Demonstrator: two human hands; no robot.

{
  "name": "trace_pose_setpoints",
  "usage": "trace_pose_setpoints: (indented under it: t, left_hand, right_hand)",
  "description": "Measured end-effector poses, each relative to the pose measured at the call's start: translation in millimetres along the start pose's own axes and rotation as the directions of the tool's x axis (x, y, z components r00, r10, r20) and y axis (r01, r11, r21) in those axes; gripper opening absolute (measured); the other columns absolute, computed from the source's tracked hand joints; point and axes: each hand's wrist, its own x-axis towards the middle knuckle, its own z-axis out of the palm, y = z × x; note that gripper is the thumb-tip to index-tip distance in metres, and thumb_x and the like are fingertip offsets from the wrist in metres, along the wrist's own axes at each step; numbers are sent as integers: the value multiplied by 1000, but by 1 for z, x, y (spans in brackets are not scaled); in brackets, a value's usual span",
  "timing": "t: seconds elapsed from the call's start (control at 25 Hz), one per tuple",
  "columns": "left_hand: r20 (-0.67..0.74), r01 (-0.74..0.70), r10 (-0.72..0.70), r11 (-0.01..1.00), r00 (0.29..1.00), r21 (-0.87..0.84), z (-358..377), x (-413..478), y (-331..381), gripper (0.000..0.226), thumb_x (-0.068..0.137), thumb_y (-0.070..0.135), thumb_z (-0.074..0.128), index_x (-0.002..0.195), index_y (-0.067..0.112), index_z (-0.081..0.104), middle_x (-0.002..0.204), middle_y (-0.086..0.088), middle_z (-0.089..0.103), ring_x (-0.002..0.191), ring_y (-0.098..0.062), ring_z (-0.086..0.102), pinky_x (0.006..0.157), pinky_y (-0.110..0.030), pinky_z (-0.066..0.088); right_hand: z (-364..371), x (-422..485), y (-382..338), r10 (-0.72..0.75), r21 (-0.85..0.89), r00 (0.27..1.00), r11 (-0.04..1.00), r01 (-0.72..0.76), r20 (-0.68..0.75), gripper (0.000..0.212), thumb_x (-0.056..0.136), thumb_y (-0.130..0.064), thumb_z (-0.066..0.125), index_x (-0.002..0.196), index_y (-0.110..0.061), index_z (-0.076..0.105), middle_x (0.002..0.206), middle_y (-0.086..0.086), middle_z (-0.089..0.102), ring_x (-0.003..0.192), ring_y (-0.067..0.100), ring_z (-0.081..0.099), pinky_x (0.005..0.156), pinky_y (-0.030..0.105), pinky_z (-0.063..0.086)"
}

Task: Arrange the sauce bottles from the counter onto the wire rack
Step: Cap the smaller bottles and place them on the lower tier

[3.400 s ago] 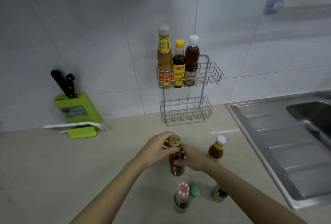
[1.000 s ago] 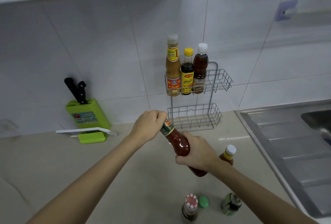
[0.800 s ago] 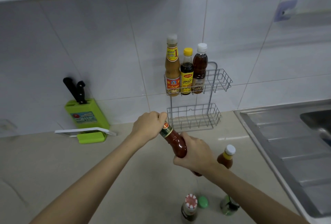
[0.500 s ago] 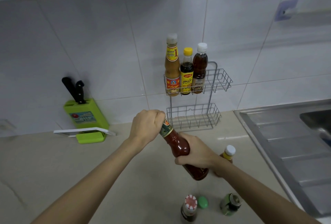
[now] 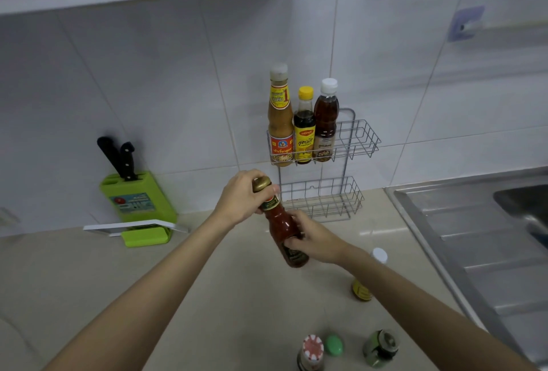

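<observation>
Head view: the person holds a red sauce bottle tilted above the worktop, in front of the wire rack. The left hand has its grip closed around the gold cap; the right hand has its grip wrapped around the bottle's lower body. The rack's upper basket carries three bottles standing upright at its left end; the lower basket is bare. Near the bottom edge, a red-capped bottle, a green cap and a green bottle sit on the worktop. A white-capped bottle shows partly behind the right forearm.
</observation>
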Motion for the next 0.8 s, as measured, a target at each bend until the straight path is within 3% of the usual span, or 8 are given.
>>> trace_pose_setpoints:
  t: [0.08, 0.2, 0.32, 0.4, 0.48, 0.64, 0.8]
  left_hand:
    - [-53, -52, 57, 994, 997, 91, 6, 5, -7, 31, 82, 41, 71, 102, 19, 61, 103, -6, 55, 90, -25, 63, 73, -45, 61]
    - [-235, -59, 74, 996, 969, 73, 13, 4, -15, 30, 85, 37, 69, 107, 19, 59, 105, -3, 51, 91, -18, 54, 84, -39, 54]
    - [-367, -94, 110, 994, 924, 61, 21, 2, -17, 32, 85, 33, 71, 110, 17, 57, 106, -1, 49, 86, -11, 50, 80, -26, 44]
    - [-414, -105, 116, 993, 903, 49, 30, 3, -21, 34, 84, 33, 72, 109, 18, 56, 105, 2, 47, 83, -7, 49, 78, -28, 48]
    - [-418, -106, 110, 994, 902, 33, 40, 7, -28, 35, 83, 34, 73, 110, 18, 55, 105, 5, 45, 84, -6, 48, 77, -31, 52]
    - [-410, -130, 148, 989, 900, 73, 56, 12, -37, 37, 86, 33, 71, 114, 15, 54, 110, 2, 43, 84, -3, 47, 75, -23, 48]
    - [-354, -169, 212, 974, 911, 149, 66, 28, -42, 36, 86, 31, 70, 114, 14, 53, 111, -2, 43, 91, -16, 58, 77, -28, 55]
  right_hand:
    - [-5, 16, 5, -21, -112, 998, 994, 14, -54, 66, 86, -15, 60, 145, -21, 32, 139, 6, 51, 128, 23, 49, 110, 44, 39]
    - [-8, 33, 9, -9, -170, 989, 985, -16, -145, 68, 88, -6, 56, 149, -16, 27, 145, 12, 43, 134, 28, 42, 112, 42, 36]
    - [-6, 51, 12, 17, -150, 984, 988, -44, -177, 78, 86, -3, 52, 153, -17, 14, 152, 11, 32, 141, 28, 33, 116, 46, 30]
    - [-3, 61, 9, 78, -141, 975, 984, -109, -210, 81, 87, -1, 51, 154, -15, 7, 151, 11, 30, 138, 30, 36, 115, 45, 32]
    - [0, 69, 11, 128, -78, 966, 986, -149, -222, 82, 86, 2, 52, 153, -13, 7, 149, 11, 34, 132, 31, 44, 110, 45, 38]
    - [-6, 76, 20, 136, 22, 971, 991, -134, -199, 70, 83, 9, 51, 146, -12, 28, 137, 10, 48, 126, 24, 49, 102, 32, 43]
    - [-16, 84, 28, 137, 93, 976, 988, -123, -167, 80, 79, 11, 50, 148, -21, 26, 133, 3, 51, 120, 19, 50, 81, 20, 43]
